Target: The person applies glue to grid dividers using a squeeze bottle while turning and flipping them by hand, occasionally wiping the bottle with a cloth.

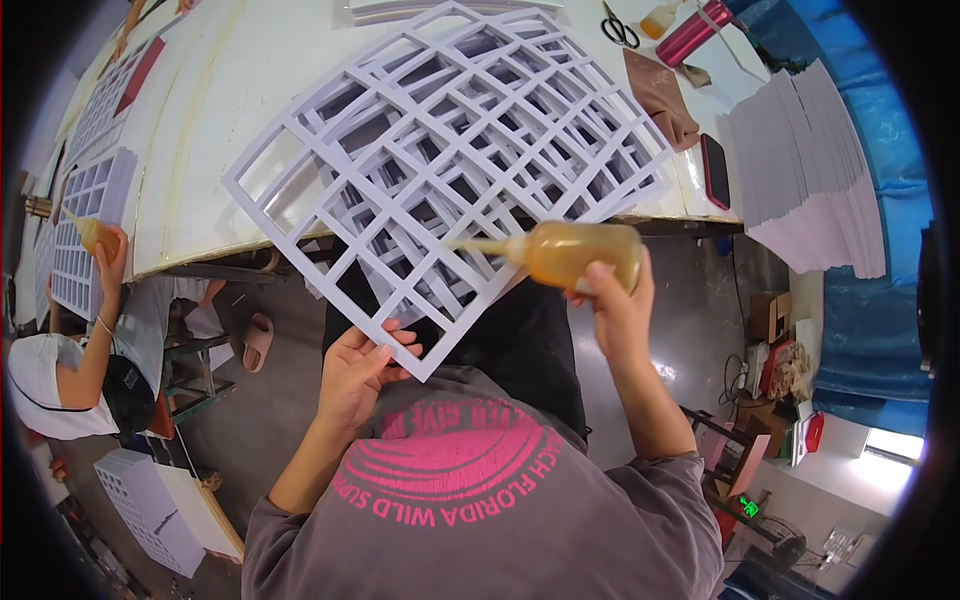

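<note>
A white lattice frame [400,190] with square openings lies on top of several similar frames, stacked askew at the table edge. Its near corner is pinched between the thumb and fingers of my left hand [370,362]. My right hand [615,300] is wrapped round a squeeze bottle [585,255] of amber liquid, tilted sideways above the right part of the lattice. The bottle's thin nozzle points left, over the lattice bars; whether its tip touches them cannot be made out.
On the white table [200,130] are scissors [619,27], a red flask [694,33], a phone [715,172] and a tall stack of white sheets [800,170]. At the left, a co-worker [75,370] holds another amber bottle [98,237] beside more lattices.
</note>
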Action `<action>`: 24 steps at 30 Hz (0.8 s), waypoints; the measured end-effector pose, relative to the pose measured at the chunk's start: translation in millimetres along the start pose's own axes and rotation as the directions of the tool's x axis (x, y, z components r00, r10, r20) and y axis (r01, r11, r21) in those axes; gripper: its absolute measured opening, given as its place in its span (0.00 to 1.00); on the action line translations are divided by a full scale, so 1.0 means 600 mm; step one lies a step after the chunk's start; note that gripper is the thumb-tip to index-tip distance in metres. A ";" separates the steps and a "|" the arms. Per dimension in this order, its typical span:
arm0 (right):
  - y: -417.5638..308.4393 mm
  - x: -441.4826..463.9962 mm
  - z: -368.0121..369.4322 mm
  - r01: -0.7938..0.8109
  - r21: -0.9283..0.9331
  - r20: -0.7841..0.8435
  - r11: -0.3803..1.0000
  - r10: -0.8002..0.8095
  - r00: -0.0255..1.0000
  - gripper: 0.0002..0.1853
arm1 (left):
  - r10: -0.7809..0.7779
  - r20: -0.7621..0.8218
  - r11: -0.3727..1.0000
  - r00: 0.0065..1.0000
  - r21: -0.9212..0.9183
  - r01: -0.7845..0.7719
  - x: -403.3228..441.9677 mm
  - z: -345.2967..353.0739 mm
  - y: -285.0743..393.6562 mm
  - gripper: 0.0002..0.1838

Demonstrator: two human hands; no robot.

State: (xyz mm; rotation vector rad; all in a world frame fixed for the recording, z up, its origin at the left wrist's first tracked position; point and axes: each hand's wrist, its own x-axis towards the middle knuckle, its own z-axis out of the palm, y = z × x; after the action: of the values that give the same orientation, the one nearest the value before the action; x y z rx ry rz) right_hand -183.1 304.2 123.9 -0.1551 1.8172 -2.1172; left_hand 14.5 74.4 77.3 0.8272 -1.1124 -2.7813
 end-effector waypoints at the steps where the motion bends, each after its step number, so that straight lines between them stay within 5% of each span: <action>1: 0.003 -0.015 0.012 -0.023 0.016 0.038 1.000 0.022 0.999 0.26 | 0.003 -0.004 1.000 1.000 -0.001 -0.003 0.001 0.000 -0.001 0.20; 6: -0.007 -0.011 -0.008 -0.162 0.285 0.134 0.945 0.129 0.983 0.26 | 0.105 -0.002 0.994 0.994 0.008 -0.105 -0.001 -0.001 -0.001 0.22; 8: -0.021 0.021 -0.040 -0.040 0.315 -0.067 0.948 0.065 0.996 0.21 | 0.153 0.015 0.988 0.988 -0.015 -0.153 0.000 -0.017 -0.004 0.23; 11: -0.041 0.077 -0.111 0.229 0.105 -0.275 0.968 -0.193 0.942 0.18 | 0.144 0.005 0.985 0.990 -0.098 -0.143 0.010 -0.032 -0.004 0.23; 13: -0.051 0.107 -0.153 0.272 0.024 -0.368 0.962 -0.245 0.897 0.21 | 0.108 0.003 0.987 0.994 -0.118 -0.107 0.015 -0.042 -0.006 0.23; 24: -0.052 0.150 -0.196 0.238 -0.093 -0.396 0.967 -0.255 0.882 0.23 | 0.080 0.036 0.966 0.996 -0.250 -0.068 0.009 -0.043 0.000 0.23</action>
State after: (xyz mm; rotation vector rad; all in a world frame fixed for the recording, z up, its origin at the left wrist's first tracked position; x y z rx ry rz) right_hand -308.5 388.8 121.5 0.0531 2.1766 -2.4312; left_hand 22.5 56.8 59.0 0.6835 -0.7591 -2.8109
